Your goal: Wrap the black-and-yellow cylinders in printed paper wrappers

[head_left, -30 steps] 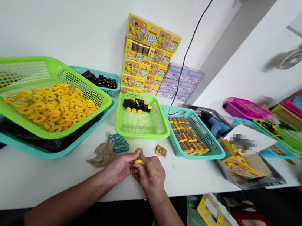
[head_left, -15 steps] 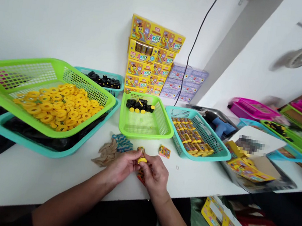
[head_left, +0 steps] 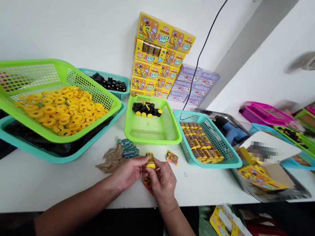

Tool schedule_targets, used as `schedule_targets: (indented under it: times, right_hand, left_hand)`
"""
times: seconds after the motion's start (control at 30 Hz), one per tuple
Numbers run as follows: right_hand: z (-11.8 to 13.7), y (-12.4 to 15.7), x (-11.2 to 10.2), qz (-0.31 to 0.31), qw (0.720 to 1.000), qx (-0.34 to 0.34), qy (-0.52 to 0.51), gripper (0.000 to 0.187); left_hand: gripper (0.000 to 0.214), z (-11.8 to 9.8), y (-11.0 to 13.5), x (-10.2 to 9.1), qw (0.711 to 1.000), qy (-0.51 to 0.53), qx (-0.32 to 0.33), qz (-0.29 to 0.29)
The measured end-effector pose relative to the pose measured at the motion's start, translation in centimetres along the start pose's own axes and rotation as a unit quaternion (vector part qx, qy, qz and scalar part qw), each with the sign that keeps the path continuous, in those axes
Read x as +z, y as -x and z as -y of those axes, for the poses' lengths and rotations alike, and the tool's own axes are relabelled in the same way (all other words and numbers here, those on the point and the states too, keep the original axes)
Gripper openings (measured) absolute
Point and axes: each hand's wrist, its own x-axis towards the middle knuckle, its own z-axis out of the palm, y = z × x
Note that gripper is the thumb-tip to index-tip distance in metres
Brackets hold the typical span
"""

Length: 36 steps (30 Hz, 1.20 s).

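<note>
Between my two hands, above the white table, is a small yellow printed cup point(head_left: 150, 161) with a yellow end. My left hand point(head_left: 131, 171) pinches it from the left, and my right hand point(head_left: 164, 179) grips it from the right. Beneath the hands lie orange-red printed pieces point(head_left: 148, 184), partly hidden by the fingers. A small printed packet point(head_left: 172, 158) rests just beyond my right hand. To the left of my left hand are a crumpled beige cloth point(head_left: 110, 159) and a blue striped cloth point(head_left: 127, 149).
A green basket point(head_left: 132, 133) holds black and yellow caps. Finished-looking cups lie in a teal basket point(head_left: 235, 162). At left, a tilted green basket point(head_left: 84, 139) holds yellow rings. Yellow boxes point(head_left: 146, 69) are stacked against the wall; a blue tool point(head_left: 233, 132) lies at right.
The cup has turned in my fingers, so more of its printed side shows now. Both hands stay in nearly the same place.
</note>
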Motion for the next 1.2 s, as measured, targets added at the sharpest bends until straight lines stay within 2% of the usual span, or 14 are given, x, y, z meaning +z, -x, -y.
schedule_targets:
  times: [0.2,0.33,0.5,0.57,0.67,0.77,0.93,1.1,1.2]
  right_hand:
    - [-0.2,0.1,0.5,0.022,1.000,-0.015,-0.005,0.025]
    - [-0.4,0.2,0.5,0.011,0.999,-0.009,-0.029,0.022]
    - [-0.4,0.0,-0.2,-0.002,0.995,-0.087,0.040,0.019]
    - [-0.1,-0.2,-0.4,0.003,0.997,-0.070,0.037,0.017]
    - [0.0,-0.3,-0.5,0.018,1.000,-0.026,0.002,0.030]
    - [-0.1,-0.2,-0.3,0.033,0.999,-0.023,-0.016,0.035]
    - [-0.2,-0.2,0.0,0.035,0.999,-0.035,0.008,0.029]
    - [-0.3,0.1,0.4,0.019,0.999,-0.029,-0.007,0.020]
    - [-0.5,0.3,0.4,0.008,0.998,-0.052,0.021,0.019]
  left_hand:
    - [0.014,0.2,-0.2,-0.4,1.000,-0.010,-0.002,0.002]
    - [0.015,0.4,-0.1,-0.5,1.000,-0.026,-0.009,0.013]
    - [0.019,0.4,0.0,-0.3,0.998,-0.029,-0.051,0.025]
    - [0.018,0.3,0.0,-0.2,0.998,-0.023,-0.050,0.023]
    - [0.011,0.0,0.2,0.0,0.999,-0.010,-0.021,0.034]
    - [0.010,-0.4,0.4,0.2,0.999,-0.011,0.000,0.042]
    - [0.012,-0.6,0.1,-0.1,0.999,-0.025,-0.009,0.025]
    - [0.013,0.2,-0.2,-0.7,0.999,-0.042,0.004,0.008]
    - [0.014,0.6,-0.2,-0.6,0.999,-0.046,0.005,0.004]
